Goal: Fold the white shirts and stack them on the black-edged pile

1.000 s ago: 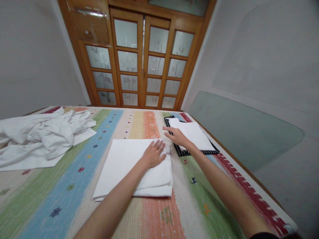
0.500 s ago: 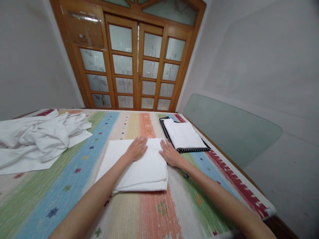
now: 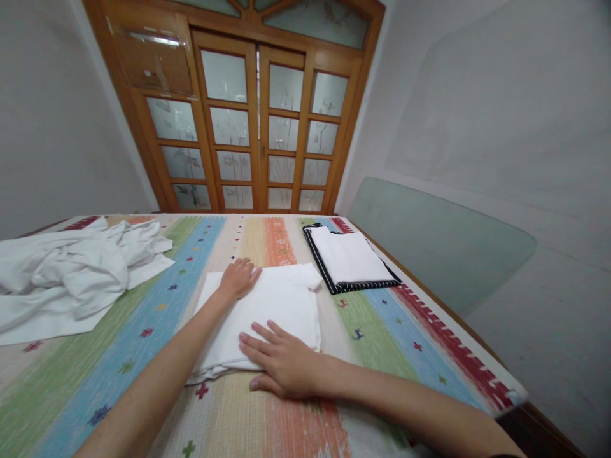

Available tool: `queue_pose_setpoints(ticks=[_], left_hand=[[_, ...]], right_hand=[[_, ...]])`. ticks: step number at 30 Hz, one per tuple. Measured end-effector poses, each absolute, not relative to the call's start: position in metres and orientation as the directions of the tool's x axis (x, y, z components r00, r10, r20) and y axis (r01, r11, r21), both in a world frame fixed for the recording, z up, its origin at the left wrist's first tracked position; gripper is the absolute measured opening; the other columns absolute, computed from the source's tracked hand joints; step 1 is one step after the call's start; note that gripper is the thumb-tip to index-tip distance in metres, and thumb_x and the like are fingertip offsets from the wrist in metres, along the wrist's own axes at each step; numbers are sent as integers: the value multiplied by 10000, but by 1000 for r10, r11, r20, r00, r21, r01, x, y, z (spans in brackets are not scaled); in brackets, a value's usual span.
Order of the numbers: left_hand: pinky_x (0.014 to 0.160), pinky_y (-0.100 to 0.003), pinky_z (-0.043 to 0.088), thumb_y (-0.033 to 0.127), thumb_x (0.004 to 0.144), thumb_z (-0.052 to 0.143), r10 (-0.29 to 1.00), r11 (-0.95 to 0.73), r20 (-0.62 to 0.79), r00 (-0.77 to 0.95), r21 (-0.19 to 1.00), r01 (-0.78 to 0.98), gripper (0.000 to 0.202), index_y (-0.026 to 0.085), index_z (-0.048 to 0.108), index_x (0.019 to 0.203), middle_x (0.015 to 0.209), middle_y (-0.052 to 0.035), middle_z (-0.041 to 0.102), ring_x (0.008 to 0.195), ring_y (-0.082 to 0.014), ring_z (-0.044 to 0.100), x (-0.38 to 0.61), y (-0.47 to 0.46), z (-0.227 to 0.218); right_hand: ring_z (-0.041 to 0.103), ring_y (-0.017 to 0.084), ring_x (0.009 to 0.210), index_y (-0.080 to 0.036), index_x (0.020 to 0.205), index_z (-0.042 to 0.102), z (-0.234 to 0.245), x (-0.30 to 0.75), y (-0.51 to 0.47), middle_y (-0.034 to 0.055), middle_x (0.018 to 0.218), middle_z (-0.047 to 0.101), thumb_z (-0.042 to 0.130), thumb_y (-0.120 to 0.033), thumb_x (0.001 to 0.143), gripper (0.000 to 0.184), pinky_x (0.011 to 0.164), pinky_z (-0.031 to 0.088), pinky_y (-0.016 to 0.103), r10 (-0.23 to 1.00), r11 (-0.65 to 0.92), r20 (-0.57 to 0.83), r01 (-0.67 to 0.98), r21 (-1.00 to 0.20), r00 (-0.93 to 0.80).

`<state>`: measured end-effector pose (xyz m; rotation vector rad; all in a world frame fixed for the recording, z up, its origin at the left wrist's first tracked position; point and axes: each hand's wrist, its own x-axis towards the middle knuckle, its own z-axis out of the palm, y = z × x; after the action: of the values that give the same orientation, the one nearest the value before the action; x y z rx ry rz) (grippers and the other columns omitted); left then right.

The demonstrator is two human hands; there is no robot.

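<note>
A folded white cloth, its exact kind unclear, lies flat in the middle of the striped table cover. On its far left part rests my left hand, open with the palm down. My right hand lies at the near edge, fingers spread over the cloth and thumb on the cover below it. Several layers show along the near left edge. The far right corner is slightly turned up.
A folded white piece on a black cloth with white stripes lies at the right. Crumpled white fabric covers the left side. The multicoloured table cover ends near a wall on the right; wooden glass doors stand behind.
My right hand has moved from the cloth's far right corner to its near edge. My left hand has shifted left across the cloth, whose right corner now shows.
</note>
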<state>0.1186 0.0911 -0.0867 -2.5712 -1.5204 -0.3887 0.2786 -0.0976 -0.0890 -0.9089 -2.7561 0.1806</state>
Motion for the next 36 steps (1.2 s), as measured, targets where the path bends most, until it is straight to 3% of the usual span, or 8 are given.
queue_pose_setpoints(ticks=[9,16,20,24,27,30,33,36], left_hand=[[814,-400,485,494,980,279,931,-308,173,321,-103,946,610,56,697,1050,1043,-236,696,1017,-338,649,96,87,-76],[798,-458,502,480,958,325,997,-80,17,80,-31,996,575,59,714,1007,1029,-268,701,1007,-388,664,64,61,-64],[795,-472,503,495,894,448,998,-46,-47,51,107,993,469,122,711,781,926,-258,719,968,-402,675,53,40,-61],[626,-390,508,564,746,635,945,0,-291,148,453,892,452,209,547,481,480,-143,618,612,-340,678,40,19,-64],[448,-299,434,616,658,702,855,120,-451,257,653,747,495,222,482,455,370,-64,534,398,-243,576,32,2,-65],[399,-241,392,631,608,743,839,215,-460,291,772,598,493,200,511,549,459,-22,582,402,-177,558,28,-16,-65],[420,-197,397,610,603,772,806,358,-505,309,832,424,482,181,577,706,574,9,622,479,-134,580,25,-31,-66],[493,-206,467,552,623,795,767,472,-540,346,841,264,488,176,623,883,741,-19,694,614,-149,646,24,-41,-69]], right_hand=[[285,211,1449,-227,1473,396,-97,313,-71,48,1502,445,475,-109,916,575,1185,226,477,564,825,140,550,-128,-814],[441,248,1363,-261,1206,679,-97,380,-21,73,1342,603,541,-44,841,446,1124,308,534,768,640,187,743,-195,-612],[449,256,1356,-209,1076,744,-92,392,-8,81,1324,620,509,-44,820,384,1131,341,476,880,466,213,855,-226,-424],[481,259,1321,-170,1171,690,-94,383,-12,101,1364,589,468,-102,825,417,1155,309,470,933,309,305,860,-405,-191],[553,261,1236,-189,1306,578,-92,373,-19,102,1346,601,514,-147,794,518,1097,389,473,985,126,171,698,-705,-4],[592,257,1174,-201,1365,477,-84,364,-30,129,1380,555,600,-188,755,623,955,513,416,990,-111,-67,379,-919,127],[637,235,1077,-207,1377,397,-72,358,-43,165,1431,478,691,-211,699,739,732,570,315,949,-272,-256,67,-960,182],[681,160,795,-187,1312,413,-65,358,-50,138,1235,616,734,-186,665,723,573,522,241,915,-360,-370,-88,-929,159]])
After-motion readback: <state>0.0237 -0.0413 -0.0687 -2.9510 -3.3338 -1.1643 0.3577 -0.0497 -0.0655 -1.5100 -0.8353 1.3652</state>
